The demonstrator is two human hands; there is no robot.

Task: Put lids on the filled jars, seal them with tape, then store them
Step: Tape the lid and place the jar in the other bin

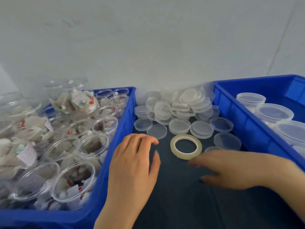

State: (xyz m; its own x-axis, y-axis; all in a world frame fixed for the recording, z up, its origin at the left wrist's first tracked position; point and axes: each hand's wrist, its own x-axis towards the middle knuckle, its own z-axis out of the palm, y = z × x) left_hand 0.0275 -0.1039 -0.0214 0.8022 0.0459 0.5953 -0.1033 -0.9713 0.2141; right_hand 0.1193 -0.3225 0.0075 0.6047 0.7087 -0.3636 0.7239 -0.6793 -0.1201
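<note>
A roll of clear tape (186,145) lies flat on the dark table between my hands. My left hand (133,164) hovers palm down just left of it, fingers curled, holding nothing. My right hand (231,169) is blurred, fingers spread and empty, its fingertips close to the roll's near right edge. Behind the tape lies a heap of clear plastic lids (179,108), with single lids spread in front. Open clear jars filled with tea bags (74,182) pack the blue bin (115,154) on the left.
A second blue bin (244,118) at the right holds lidded jars (274,113). A white wall stands behind the table. Dark table surface (189,204) lies between the two bins in front of me.
</note>
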